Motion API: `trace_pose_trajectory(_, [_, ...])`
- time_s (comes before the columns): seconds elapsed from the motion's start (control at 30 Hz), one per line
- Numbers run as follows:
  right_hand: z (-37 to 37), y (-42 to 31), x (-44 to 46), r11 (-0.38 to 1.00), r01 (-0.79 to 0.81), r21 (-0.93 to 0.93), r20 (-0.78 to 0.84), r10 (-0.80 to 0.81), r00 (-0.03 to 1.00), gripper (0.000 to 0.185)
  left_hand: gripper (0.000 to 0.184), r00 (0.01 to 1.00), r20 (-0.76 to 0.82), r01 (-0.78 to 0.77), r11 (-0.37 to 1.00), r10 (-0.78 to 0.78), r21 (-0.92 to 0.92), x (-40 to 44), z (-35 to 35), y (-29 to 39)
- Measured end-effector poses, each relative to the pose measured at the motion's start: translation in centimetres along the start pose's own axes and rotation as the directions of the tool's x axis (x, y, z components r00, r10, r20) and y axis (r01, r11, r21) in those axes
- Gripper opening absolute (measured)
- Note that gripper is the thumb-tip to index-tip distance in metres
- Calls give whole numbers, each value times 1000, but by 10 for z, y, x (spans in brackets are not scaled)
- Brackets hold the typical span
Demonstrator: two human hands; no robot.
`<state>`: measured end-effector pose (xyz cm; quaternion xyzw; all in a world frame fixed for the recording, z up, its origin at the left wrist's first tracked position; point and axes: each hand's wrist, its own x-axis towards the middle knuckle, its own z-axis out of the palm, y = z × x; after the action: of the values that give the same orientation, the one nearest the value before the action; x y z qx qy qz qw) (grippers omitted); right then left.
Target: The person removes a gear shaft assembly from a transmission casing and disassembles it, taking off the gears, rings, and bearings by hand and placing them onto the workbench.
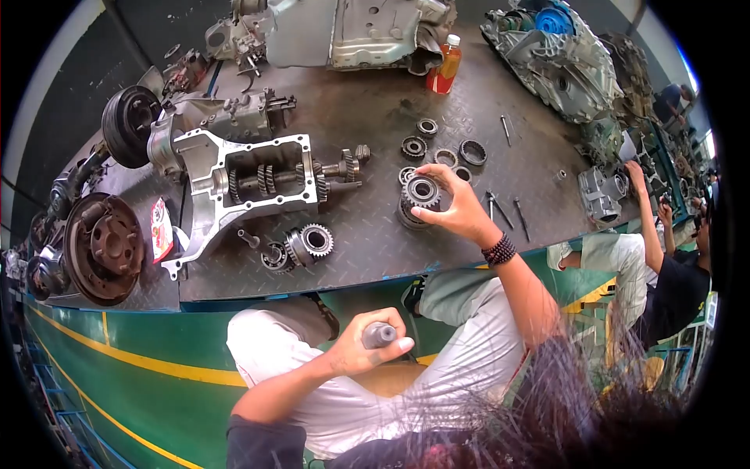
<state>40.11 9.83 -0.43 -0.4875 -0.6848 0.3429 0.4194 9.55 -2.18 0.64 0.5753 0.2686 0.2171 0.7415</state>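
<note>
My right hand (pixel 461 207) holds a toothed gear (pixel 422 191) between thumb and fingers, over a stack of rings at the table's front part. Below the table edge, over my lap, my left hand (pixel 363 344) is wrapped round a grey metal shaft (pixel 380 334), its round end facing up. Several bearing rings (pixel 473 152) lie just behind the held gear. To the left, an open gearbox housing (pixel 207 180) has geared shafts (pixel 269 180) inside it. More gears (pixel 316 240) lie in front of the housing.
Bolts (pixel 521 219) lie right of my right hand. A bottle (pixel 445 66) stands at the back near a large metal casing (pixel 344 31). Rusty drums (pixel 105 248) are at left. Another casing (pixel 555 66) sits back right. A person (pixel 664 273) works at the right.
</note>
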Motion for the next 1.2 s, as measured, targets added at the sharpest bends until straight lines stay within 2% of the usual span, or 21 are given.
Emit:
trace_pose_trajectory(0.07, [0, -3, 0, 1000, 20, 18, 53, -21, 998, 75, 24, 1000, 11, -3, 998, 2, 63, 1, -1, -3])
trace_pose_trajectory(0.13, [-4, -13, 1, 998, 62, 5, 130, -62, 990, 76, 24, 1000, 25, -12, 999, 11, 34, 2, -1, -7])
trace_pose_trajectory(0.17, [-2, -8, 0, 976, 175, -130, 148, -156, 977, 75, 24, 999, 32, -7, 999, 6, 34, 2, -2, -8])
trace_pose_trajectory(0.27, [7, -14, -1, 956, 185, -226, 145, -155, 977, 71, 24, 1000, 26, -10, 1000, 10, 9, 2, -1, -12])
trace_pose_trajectory(0.3, [8, -15, -1, 914, 218, -342, 102, -194, 976, 70, 24, 1000, 20, -16, 1000, 16, -5, 2, 0, -13])
trace_pose_trajectory(0.4, [12, -9, 2, 958, 128, -258, 20, -127, 992, 70, 24, 1000, 7, -14, 997, 14, -73, 1, 1, -12])
trace_pose_trajectory(0.5, [23, -3, 10, 989, 77, -125, -49, -84, 995, 70, 25, 996, 7, 92, 990, -92, -107, 0, -3, -11])
trace_pose_trajectory(0.53, [26, -3, 13, 994, 61, -93, -68, -68, 995, 70, 25, 997, -4, 73, 995, -73, -74, 1, -3, -12])
trace_pose_trajectory(0.6, [26, -7, 18, 967, 111, -229, -86, -134, 987, 66, 26, 999, -25, 38, 999, -39, -4, 3, -3, -12])
trace_pose_trajectory(0.67, [25, -3, 20, 929, 159, -334, -126, -212, 969, 64, 26, 998, -12, 69, 998, -69, -4, 0, -3, -7])
trace_pose_trajectory(0.7, [27, -3, 21, 939, 124, -322, -179, -189, 965, 59, 27, 998, -9, 58, 998, -58, 4, 1, -3, -6])
trace_pose_trajectory(0.8, [32, 9, 28, 962, 34, -270, -267, -108, 958, 58, 28, 999, -21, 29, 999, -28, 34, 3, -3, -9])
trace_pose_trajectory(0.93, [22, 3, 32, 988, 32, -152, -201, -62, 978, 53, 29, 999, -44, 31, 999, -29, 30, 3, -2, -8])
trace_pose_trajectory(0.97, [11, -1, 31, 968, 92, -233, -113, -121, 986, 55, 29, 998, -42, 41, 999, -40, 20, 1, -3, -9])
trace_pose_trajectory(1.07, [2, -1, 27, 960, 164, -229, -42, -178, 983, 56, 28, 998, -46, 39, 999, -39, -1, 0, -5, -9])
trace_pose_trajectory(1.2, [0, 8, 27, 979, 100, -179, -47, -110, 993, 50, 28, 998, -52, 32, 999, -32, -13, -1, -6, -12])
